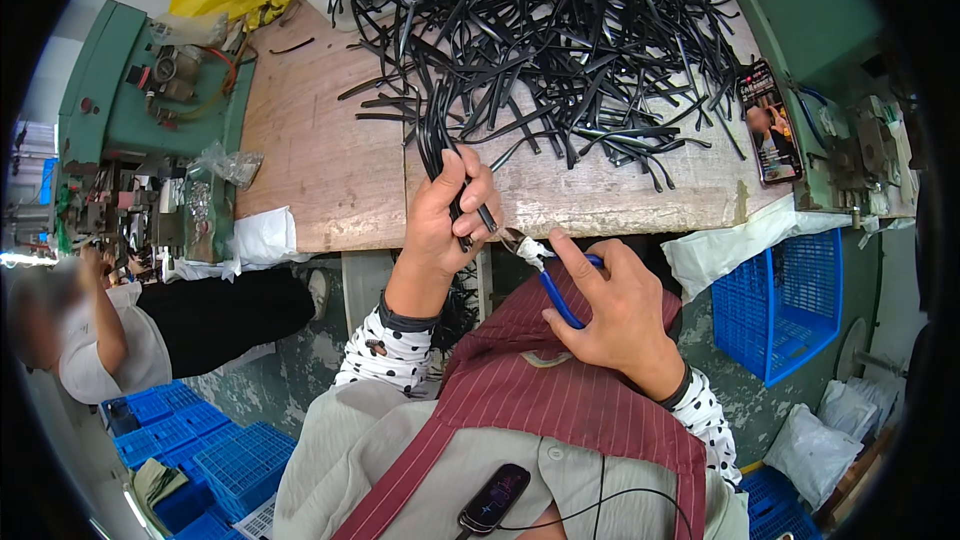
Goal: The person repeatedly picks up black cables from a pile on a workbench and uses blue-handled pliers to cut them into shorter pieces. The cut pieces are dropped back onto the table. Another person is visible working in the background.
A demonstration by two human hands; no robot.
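My left hand (452,202) is closed round a bunch of slim black plastic strips (432,130), which look like eyeglass temples. Their long ends stick up past my fingers and the short ends poke out below, near the table's front edge. In my right hand (622,302) is a pair of cutting pliers (562,298) with blue handles and white wrapping near the joint. The pliers' jaws are at the lower ends of the bunch; whether they touch a strip I cannot tell. A large loose heap of the same black strips (590,70) covers the far part of the wooden table (320,160).
Green machines stand at the left (120,90) and right (830,50). A phone (768,125) leans by the right one. Blue crates sit on the floor at right (775,310) and lower left (240,465). Another person (120,340) works at the left.
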